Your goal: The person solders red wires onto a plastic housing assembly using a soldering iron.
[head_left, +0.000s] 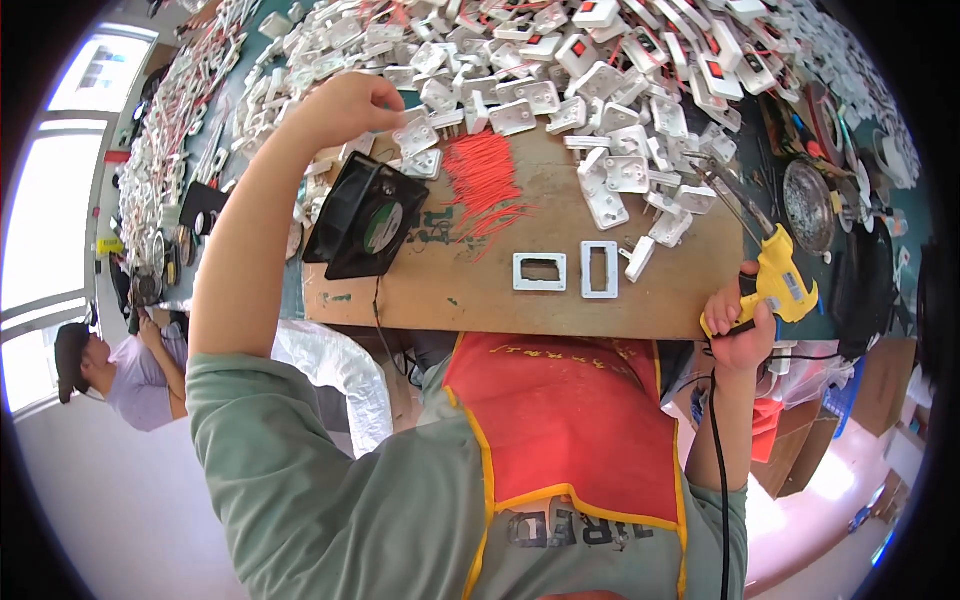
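My right hand (738,325) is wrapped around the black grip of a yellow soldering gun (783,285) at the bench's right edge. Its metal tip end points up and away, toward a heap of white plugs. At the far left of the board, my left hand (352,106) has its fingers curled into a pinch beside a white plastic plug housing (416,134). Whether the fingertips grip that housing is hidden. Below this hand stands a black fan (368,218), tilted. A bundle of thin red wires (480,170) lies right of the fan.
White plugs and housings (600,90), some with red switches, are heaped across the back. Two small white rectangular frames (600,270) lie near the front edge of the brown board (450,305). A round metal dish (808,205) stands at right. Another person (140,375) sits far left.
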Demonstrator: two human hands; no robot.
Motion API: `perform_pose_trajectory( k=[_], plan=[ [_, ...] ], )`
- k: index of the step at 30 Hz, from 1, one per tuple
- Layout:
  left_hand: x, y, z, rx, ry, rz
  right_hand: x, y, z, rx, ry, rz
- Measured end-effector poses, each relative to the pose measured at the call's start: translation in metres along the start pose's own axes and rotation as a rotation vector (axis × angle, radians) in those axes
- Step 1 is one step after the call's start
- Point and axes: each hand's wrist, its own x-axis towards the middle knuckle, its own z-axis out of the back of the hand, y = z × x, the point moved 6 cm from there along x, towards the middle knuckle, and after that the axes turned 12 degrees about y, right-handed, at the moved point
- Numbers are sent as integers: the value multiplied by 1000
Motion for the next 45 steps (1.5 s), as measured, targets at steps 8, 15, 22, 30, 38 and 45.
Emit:
perform_pose_trajectory(
  k=[8,15,22,30,38,45],
  plan=[
    [12,-5,-10,18,-4,-76,3,0,-1,6,-3,10],
    [19,27,-25,-74,53,-14,4,-1,-3,25,41,-17],
    [-3,18,-1,-185,-137,33,0,2,-2,3,10,1],
    [-90,-80,8,-422,-426,-10,0,1,-1,25,-21,11],
    [-77,-168,-127,-345,-73,-305,4,1,-4,46,-24,12],
    [-60,-178,-139,-227,-87,-309,1,1,-4,58,-2,-9]
  ],
)
